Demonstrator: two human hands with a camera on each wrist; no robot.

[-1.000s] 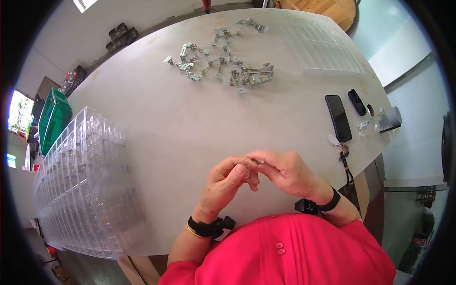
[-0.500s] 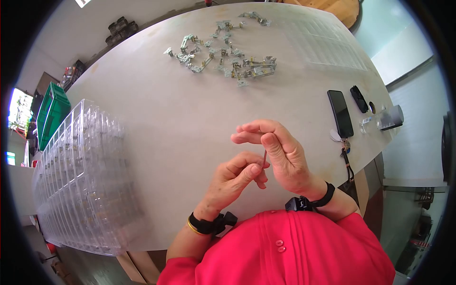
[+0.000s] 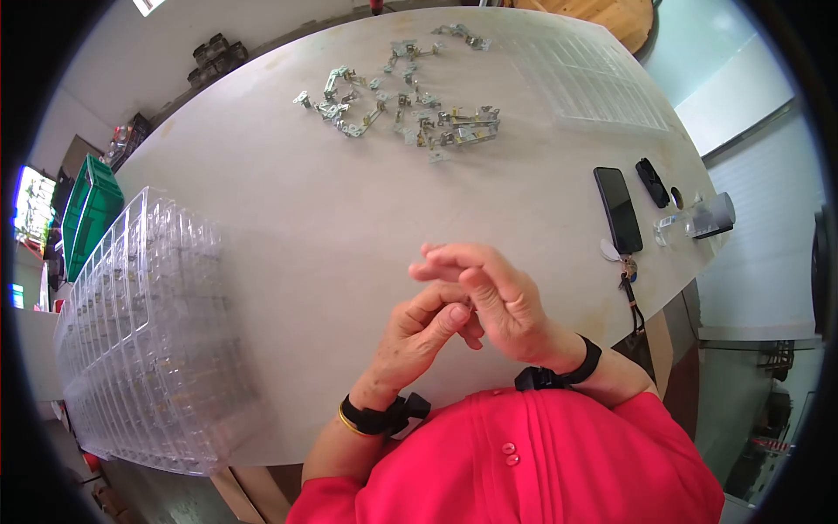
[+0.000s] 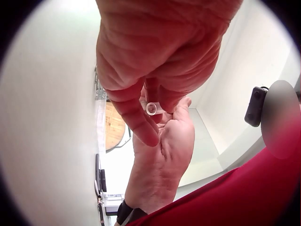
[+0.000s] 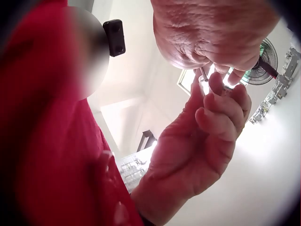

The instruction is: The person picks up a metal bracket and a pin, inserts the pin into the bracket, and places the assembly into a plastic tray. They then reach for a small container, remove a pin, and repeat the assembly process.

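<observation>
My left hand [image 3: 417, 336] pinches a small clear plastic tube [image 4: 154, 108] between thumb and fingers, its round open end showing in the left wrist view. My right hand [image 3: 511, 306] is held close against it, fingers and thumb extended. In the right wrist view, a thin metal-looking rod [image 5: 203, 73] spans from the right palm to the tube, in line with it. The right palm is at the rod's upper end. Both hands are in front of the red shirt, above the near part of the table.
Clear plastic trays [image 3: 144, 349] are stacked at the left, near a green crate [image 3: 92, 210]. Metal fittings [image 3: 471, 133] lie in a loose heap at the back. Another clear tray [image 3: 602, 96] lies back right. A phone [image 3: 618, 210], black case [image 3: 651, 182] and clear bottle [image 3: 698, 218] are at the right.
The right hand's fingers came off the left fingertips and straightened, baring the thin rod. Since then the right hand has moved left and closer to the left hand, which keeps its pinch.
</observation>
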